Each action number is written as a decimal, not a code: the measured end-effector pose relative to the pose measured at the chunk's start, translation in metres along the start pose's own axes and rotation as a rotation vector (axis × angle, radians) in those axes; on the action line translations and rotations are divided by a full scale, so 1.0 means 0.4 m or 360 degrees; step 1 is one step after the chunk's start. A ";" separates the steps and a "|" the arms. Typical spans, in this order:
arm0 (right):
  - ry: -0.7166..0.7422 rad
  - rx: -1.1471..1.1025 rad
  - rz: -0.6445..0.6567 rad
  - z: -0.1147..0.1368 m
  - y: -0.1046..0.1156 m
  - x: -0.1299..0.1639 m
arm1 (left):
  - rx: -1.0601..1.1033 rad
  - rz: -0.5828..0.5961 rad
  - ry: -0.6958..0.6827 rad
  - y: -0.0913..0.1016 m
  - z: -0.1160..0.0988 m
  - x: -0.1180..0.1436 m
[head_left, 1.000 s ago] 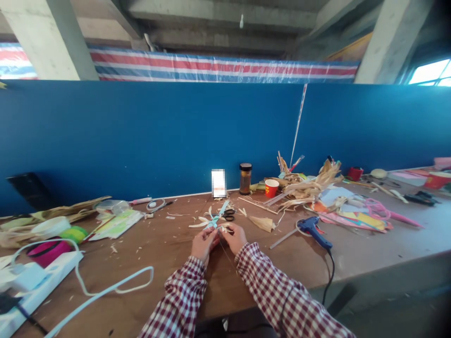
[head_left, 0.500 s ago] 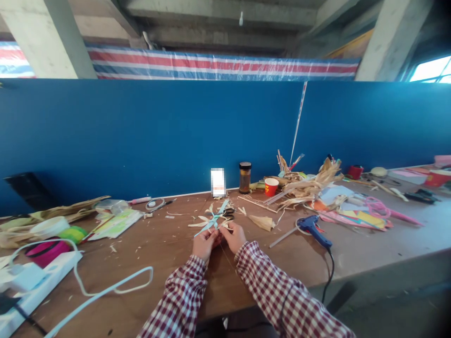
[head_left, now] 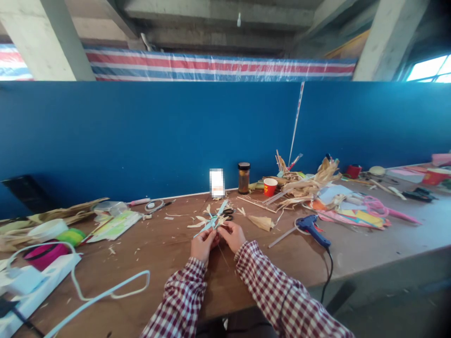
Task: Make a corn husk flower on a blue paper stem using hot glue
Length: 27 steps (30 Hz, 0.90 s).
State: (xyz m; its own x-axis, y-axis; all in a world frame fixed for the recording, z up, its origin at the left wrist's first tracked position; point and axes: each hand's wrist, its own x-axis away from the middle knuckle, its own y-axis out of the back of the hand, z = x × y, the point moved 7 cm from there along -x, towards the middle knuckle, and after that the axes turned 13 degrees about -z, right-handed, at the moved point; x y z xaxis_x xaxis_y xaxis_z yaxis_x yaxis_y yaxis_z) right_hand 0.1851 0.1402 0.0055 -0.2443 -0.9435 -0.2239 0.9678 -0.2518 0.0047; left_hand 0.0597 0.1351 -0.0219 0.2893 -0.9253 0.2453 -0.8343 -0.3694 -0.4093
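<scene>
My left hand (head_left: 201,247) is closed, its thumb and fingers pinching the near end of a star-shaped piece of light-blue and pale husk strips (head_left: 213,222). Against its right side my right hand (head_left: 233,237) pinches too, fingertips close to those of the left. The strips fan out beyond both hands, just above the table. A thin thread (head_left: 224,257) trails from between the hands toward me. Dark-handled scissors (head_left: 229,214) lie right behind the piece, partly covered. What exactly lies between the fingertips is hidden.
To the right lie a blue glue gun (head_left: 315,231), pink scissors (head_left: 378,206) and coloured paper. Dried husks (head_left: 303,188), a red cup (head_left: 270,187) and a dark-lidded jar (head_left: 244,178) stand farther back. A power strip (head_left: 52,281) with white cables occupies the left.
Both hands stay together at the strips, with small finger shifts. The strip piece has turned slightly, and the thread shows more clearly below the hands. The whole view has moved a little.
</scene>
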 end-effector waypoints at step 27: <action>-0.0223 -0.0051 -0.0107 -0.029 0.015 -0.018 | -0.0122 -0.0134 -0.0049 0.013 -0.020 0.003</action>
State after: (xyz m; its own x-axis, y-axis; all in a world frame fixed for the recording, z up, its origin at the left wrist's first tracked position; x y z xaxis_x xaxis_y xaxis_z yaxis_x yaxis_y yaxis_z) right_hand 0.1935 0.1479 -0.0041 -0.3126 -0.9461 -0.0845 0.9498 -0.3105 -0.0375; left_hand 0.0519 0.1328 -0.0166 0.3730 -0.8939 0.2485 -0.8396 -0.4392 -0.3196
